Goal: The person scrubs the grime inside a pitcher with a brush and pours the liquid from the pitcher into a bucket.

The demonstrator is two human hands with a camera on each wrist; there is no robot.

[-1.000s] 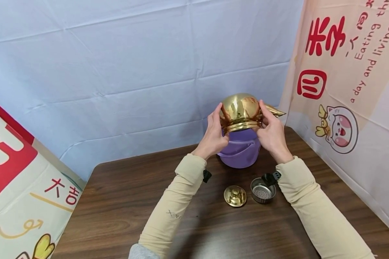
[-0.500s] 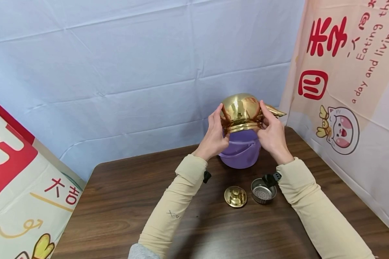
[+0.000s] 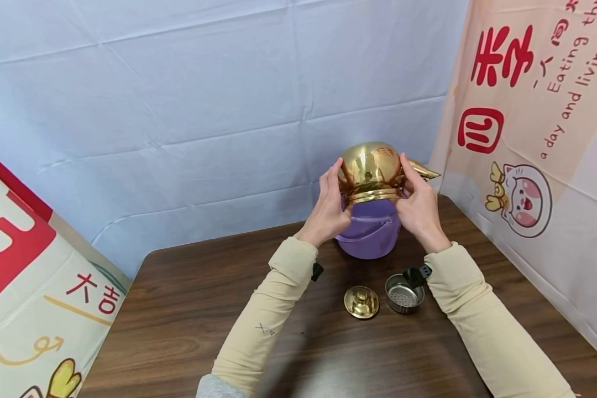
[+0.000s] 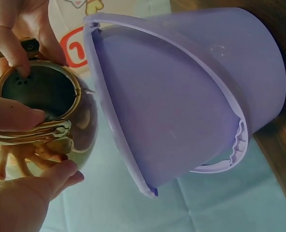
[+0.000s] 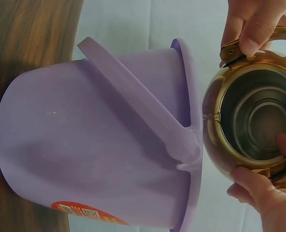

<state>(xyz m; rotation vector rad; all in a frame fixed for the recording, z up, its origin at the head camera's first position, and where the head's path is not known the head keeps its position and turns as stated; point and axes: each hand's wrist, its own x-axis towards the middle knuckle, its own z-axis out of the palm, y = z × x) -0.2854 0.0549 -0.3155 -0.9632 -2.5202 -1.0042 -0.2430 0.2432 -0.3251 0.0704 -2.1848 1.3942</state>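
A shiny gold teapot (image 3: 370, 163) is tipped upside down above a purple bucket (image 3: 370, 243), its pointed spout (image 3: 425, 170) to the right. My left hand (image 3: 328, 215) grips the pot's left side, and my right hand (image 3: 418, 210) grips the side by the spout. In the right wrist view the pot's open mouth (image 5: 268, 123) shows a bare metal inside. A small clear trickle (image 5: 208, 117) seems to hang at its rim. The left wrist view shows strainer holes (image 4: 24, 79) inside the pot wall. The bucket's inside is hidden.
A gold lid (image 3: 361, 302) with a knob lies on the brown wooden table (image 3: 204, 309). Beside it stands a round metal strainer (image 3: 404, 293), partly behind the right wrist camera (image 3: 417, 275). Pale cloth (image 3: 204, 110) hangs behind the table; printed cloth (image 3: 527, 110) hangs at the right.
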